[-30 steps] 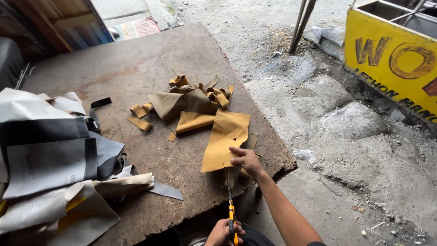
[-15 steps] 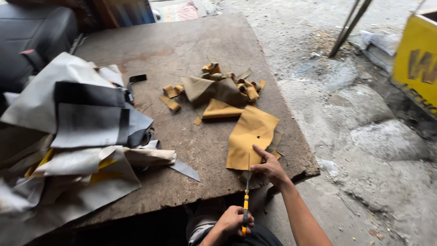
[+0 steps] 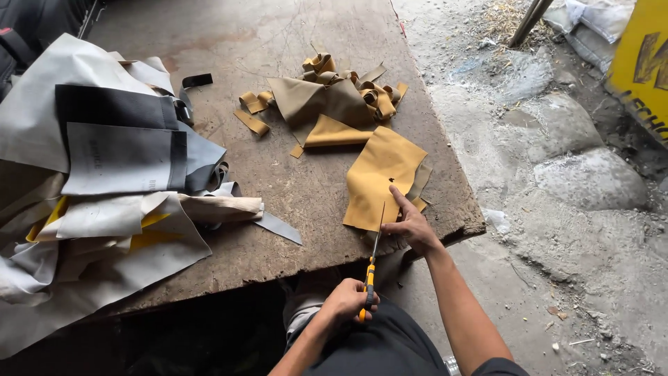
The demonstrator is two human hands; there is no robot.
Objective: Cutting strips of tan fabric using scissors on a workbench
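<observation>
- Left hand (image 3: pixel 346 301) clamped on scissors (image 3: pixel 371 264), lower centre; long axis near-vertical, blades pointing up-frame into tan sheet (image 3: pixel 381 179).
- Right hand (image 3: pixel 412 226) pressing sheet flat at bench (image 3: pixel 278 237) edge.

light: soft daylight, even | shadows: deep shade seen beneath the table (image 3: pixel 292 28) | glare: none | focus: sharp, edges slightly stretched

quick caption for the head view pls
Left hand works orange-handled scissors into a tan leather sheet pinned by the right hand on a worn table.
</observation>
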